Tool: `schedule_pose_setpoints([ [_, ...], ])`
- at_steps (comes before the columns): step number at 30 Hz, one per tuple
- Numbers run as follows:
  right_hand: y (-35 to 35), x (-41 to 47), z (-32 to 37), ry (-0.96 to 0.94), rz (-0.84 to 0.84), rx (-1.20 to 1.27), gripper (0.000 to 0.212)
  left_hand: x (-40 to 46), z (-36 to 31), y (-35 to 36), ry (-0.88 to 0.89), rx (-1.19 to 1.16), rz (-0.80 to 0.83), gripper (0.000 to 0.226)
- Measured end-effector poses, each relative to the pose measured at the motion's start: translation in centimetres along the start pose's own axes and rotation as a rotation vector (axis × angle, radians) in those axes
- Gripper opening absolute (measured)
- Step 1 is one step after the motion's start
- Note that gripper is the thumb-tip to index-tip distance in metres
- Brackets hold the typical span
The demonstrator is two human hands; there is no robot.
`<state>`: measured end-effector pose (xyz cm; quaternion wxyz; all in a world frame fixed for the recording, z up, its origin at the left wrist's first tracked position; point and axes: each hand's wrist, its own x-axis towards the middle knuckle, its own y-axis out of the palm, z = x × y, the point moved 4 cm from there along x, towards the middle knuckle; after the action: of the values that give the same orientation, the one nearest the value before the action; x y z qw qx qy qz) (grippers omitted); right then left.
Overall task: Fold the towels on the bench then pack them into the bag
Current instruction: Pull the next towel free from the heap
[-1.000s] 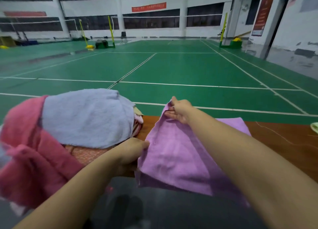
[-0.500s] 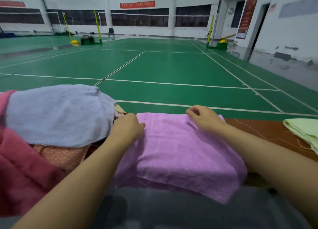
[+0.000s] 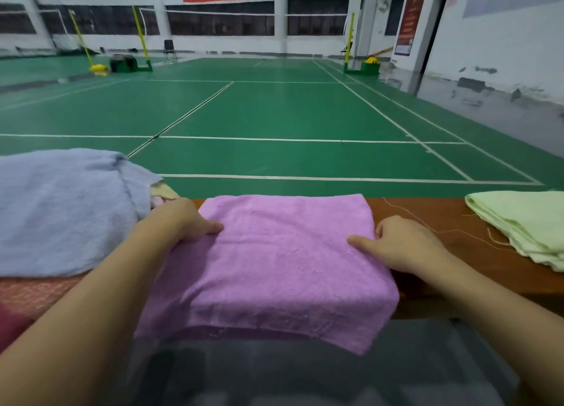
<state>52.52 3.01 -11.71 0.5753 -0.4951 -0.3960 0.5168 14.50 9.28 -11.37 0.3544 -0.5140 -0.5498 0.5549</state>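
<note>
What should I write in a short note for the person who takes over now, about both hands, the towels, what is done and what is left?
Left hand: grips the left edge of the purple towel, thumb on top.
Right hand: grips its right edge, thumb on top.
Purple towel: folded at least once, flat on the bench, near edge hanging over the front.
Green towel: folded, on the bench at the right.
Blue towel: on the unfolded pile at the left.
Done: green folded; purple partly.
Left: finish purple, fold the pile, pack all. No bag in view.
</note>
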Motion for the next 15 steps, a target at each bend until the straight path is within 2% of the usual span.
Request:
schedule_pose_setpoints([
  [4,-0.5,0.1,-1.2,-0.029,-0.1,0.357,0.046,-0.6,0.6,-0.1,-0.014,-0.18,0.018,0.088],
  [7,-0.5,-0.2,-1.6,-0.045,-0.171,0.609,0.036,-0.4,1.1,0.2,0.019,-0.461,-0.004,0.067],
  [9,-0.1,-0.3,-1.8,-0.02,-0.183,0.724,0.034,-0.4,1.4,0.3,0.055,-0.685,-0.012,0.061],
  [12,0.0,-0.3,-2.1,0.026,-0.25,0.838,0.034,-0.6,1.4,0.5,0.057,-0.852,0.004,0.06],
  [15,-0.4,-0.3,-1.9,-0.005,-0.306,0.98,0.026,-1.3,0.5,0.2,0.096,-1.056,0.012,0.046],
])
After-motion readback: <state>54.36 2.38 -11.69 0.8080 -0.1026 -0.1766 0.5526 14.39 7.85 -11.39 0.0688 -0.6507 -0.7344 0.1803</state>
